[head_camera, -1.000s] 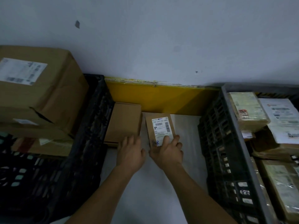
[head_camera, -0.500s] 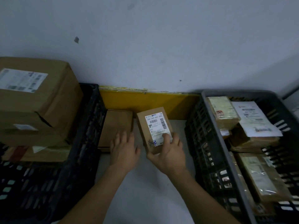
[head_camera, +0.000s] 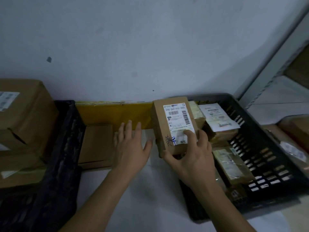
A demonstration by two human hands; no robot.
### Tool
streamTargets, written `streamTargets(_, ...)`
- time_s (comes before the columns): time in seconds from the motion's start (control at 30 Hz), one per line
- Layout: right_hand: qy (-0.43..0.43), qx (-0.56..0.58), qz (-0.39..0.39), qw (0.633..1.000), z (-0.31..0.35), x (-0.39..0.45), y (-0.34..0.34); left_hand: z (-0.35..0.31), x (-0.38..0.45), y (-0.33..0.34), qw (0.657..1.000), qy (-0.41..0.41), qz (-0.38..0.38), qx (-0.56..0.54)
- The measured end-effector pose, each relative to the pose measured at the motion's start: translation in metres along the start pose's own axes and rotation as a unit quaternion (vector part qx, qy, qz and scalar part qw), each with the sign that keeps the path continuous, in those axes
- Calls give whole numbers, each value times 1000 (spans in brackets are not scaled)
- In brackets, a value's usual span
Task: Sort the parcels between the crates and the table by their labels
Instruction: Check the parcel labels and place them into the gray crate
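Note:
My right hand (head_camera: 192, 158) grips a small brown parcel (head_camera: 160, 118) by its near end, thumb on its white label, and holds it lifted and tilted over the left rim of the right-hand dark crate (head_camera: 260, 136). That crate holds several labelled parcels. My left hand (head_camera: 132, 146) hovers flat with fingers spread, beside the lifted parcel and apart from it. A plain flat brown parcel (head_camera: 97, 144) lies on the white table (head_camera: 142, 198) to the left of that hand. The left-hand black crate (head_camera: 65, 148) carries large cardboard boxes (head_camera: 23, 121).
A yellow strip (head_camera: 113, 113) runs along the back of the table against the grey wall. More wrapped parcels (head_camera: 291, 144) lie to the right of the right crate. A metal shelf upright (head_camera: 274, 64) rises at the far right.
My right hand has lifted the labelled parcel off the table and carried it right toward the right crate. My left hand has come off the plain parcel. The view has swung right.

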State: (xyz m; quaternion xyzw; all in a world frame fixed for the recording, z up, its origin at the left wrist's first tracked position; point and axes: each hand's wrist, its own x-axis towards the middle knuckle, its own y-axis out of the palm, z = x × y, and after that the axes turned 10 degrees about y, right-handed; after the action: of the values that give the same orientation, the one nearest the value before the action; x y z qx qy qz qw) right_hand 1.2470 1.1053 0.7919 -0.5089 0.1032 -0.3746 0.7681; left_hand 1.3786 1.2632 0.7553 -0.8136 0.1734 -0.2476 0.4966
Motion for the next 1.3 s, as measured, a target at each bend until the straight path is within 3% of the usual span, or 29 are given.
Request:
streamTargets(0.37, -12, 36, -41, 998, -73, 27, -96, -130, 7, 8, 998, 23, -60, -22)
streamTargets(0.63, 41, -63, 50, 996, -207, 55, -136, -211, -12, 47, 1000, 17, -18, -14)
streamTargets(0.83, 83, -85, 96, 988, -261, 73, -143, -237, -24, 68, 999, 20, 26, 23)
streamTargets(1.03, 72, -111, 144, 981, -266, 67, -125, -237, -28, 77, 998, 21, 43, 49)
streamTargets(1.3, 5, -98, 195, 976, -203, 30, -77, -225, -31, 76, 997, -39, 25, 65)
